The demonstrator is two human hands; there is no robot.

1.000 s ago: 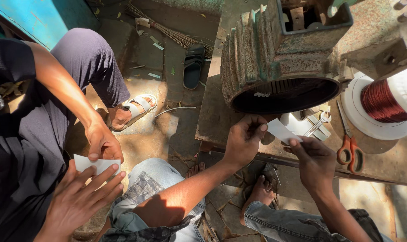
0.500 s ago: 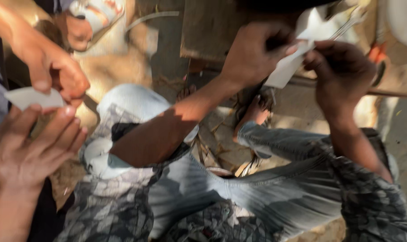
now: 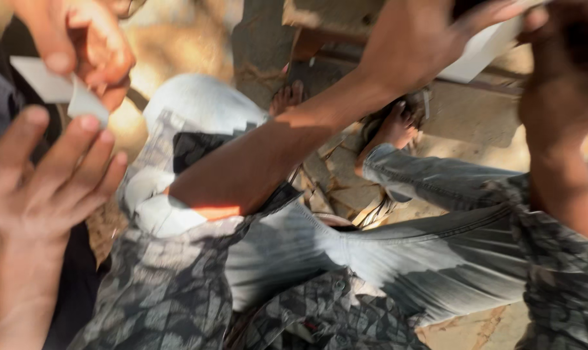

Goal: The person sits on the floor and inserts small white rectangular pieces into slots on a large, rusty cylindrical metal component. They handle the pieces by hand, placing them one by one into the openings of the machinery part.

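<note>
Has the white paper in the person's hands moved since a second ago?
Cannot tell: the camera tipped down. The paper still lies by the bench edge, between the left hand and right hand.

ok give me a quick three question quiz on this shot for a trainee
1. True or false: the left hand and the right hand both touch the white sheet.
2. What does the other person's hand at upper left hold? A) scissors B) a piece of white paper C) a spool of wire
3. Fill in: the bare foot rests on a ____.

Key:
1. True: both hands meet at the sheet near the top edge.
2. B
3. sandal; it is blurred, with only its strap clear.
</note>
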